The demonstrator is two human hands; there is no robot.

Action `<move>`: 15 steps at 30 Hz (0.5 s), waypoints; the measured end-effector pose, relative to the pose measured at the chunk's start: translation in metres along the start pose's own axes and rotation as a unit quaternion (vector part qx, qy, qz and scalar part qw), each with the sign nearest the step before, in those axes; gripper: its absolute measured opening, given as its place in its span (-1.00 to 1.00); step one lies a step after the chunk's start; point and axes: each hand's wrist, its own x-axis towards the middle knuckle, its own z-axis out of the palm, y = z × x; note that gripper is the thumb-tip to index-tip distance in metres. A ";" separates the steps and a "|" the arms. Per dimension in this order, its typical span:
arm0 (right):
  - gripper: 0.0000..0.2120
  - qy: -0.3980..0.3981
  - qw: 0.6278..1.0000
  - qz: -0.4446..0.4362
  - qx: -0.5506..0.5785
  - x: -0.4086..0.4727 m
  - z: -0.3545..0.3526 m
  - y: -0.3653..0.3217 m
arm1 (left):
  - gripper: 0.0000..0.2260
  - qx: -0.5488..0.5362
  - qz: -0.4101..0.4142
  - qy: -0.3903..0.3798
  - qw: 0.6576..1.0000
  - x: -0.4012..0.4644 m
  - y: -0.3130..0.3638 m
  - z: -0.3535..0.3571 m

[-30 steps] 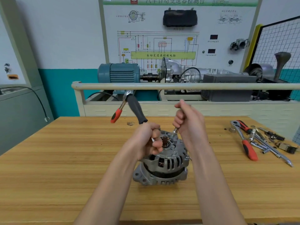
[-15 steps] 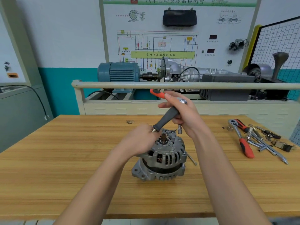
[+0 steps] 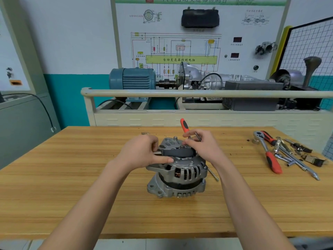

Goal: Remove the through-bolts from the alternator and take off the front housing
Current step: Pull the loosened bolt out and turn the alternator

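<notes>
A grey alternator [image 3: 177, 175] stands on the wooden table [image 3: 72, 177], its slotted front housing facing up. A black-handled tool [image 3: 177, 152] lies level across its top. My left hand [image 3: 142, 154] grips the tool's metal left end, thumb underneath. My right hand [image 3: 202, 147] pinches its right end; a red handle tip [image 3: 184, 125] and a thin metal rod [image 3: 198, 137] stick up behind those fingers. One long through-bolt [image 3: 213, 175] leans out at the alternator's right side. The shaft end is hidden under the tool.
A red-handled ratchet [image 3: 269, 155], extension bars [image 3: 299, 162] and small sockets lie at the table's right end. A small washer [image 3: 145, 133] sits at the far edge. Behind the table runs a beige rail [image 3: 198, 93] with a blue motor [image 3: 132, 78].
The tool has swung down from a raised tilt to lie flat across the alternator's top. My left hand has left the housing and taken the tool's left end; my right hand has dropped lower.
</notes>
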 end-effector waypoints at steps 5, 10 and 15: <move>-0.93 0.073 0.994 -0.017 -0.077 -0.006 0.010 0.001 | -0.51 0.027 -0.015 -0.014 0.999 0.001 -0.006 0.000; -0.88 0.133 0.976 -0.027 -0.173 -0.010 0.018 -0.002 | -0.62 -0.090 -0.032 -0.042 0.995 -0.002 -0.011 0.003; -0.77 0.099 0.986 0.006 -0.137 -0.002 0.012 0.001 | -0.65 -0.068 -0.050 -0.040 0.996 -0.003 -0.010 0.003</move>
